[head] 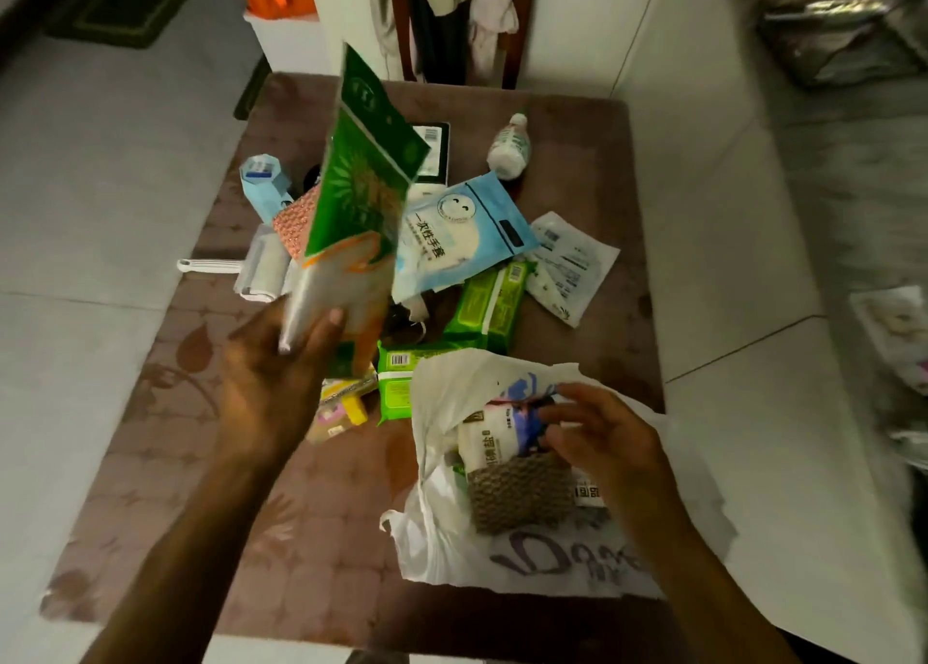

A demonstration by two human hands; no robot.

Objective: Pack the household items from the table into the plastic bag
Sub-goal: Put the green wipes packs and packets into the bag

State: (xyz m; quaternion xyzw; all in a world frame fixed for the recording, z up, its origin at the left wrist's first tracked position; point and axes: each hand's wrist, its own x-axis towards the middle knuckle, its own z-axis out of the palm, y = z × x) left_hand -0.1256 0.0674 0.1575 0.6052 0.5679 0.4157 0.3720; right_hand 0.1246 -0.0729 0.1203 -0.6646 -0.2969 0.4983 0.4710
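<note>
My left hand point(281, 362) holds a tall green and orange packet point(359, 201) upright above the middle of the table. A white plastic bag point(527, 553) lies open at the table's near right corner, with a white pack point(494, 440) and a brown woven item point(519, 492) inside. My right hand point(602, 437) rests at the bag's mouth, its fingers gripping the bag's edge next to the white pack. On the brown table point(281, 538) lie a blue glove packet point(462, 231), green wipe packs point(489, 307), a white sachet point(572, 266) and a small bottle point(509, 148).
A lint roller point(251, 266) and a light blue box point(263, 181) lie at the table's left side. Small yellow packets point(341, 407) sit beside my left wrist. A white sofa point(753, 312) borders the table on the right. Clothes hang behind the table's far edge.
</note>
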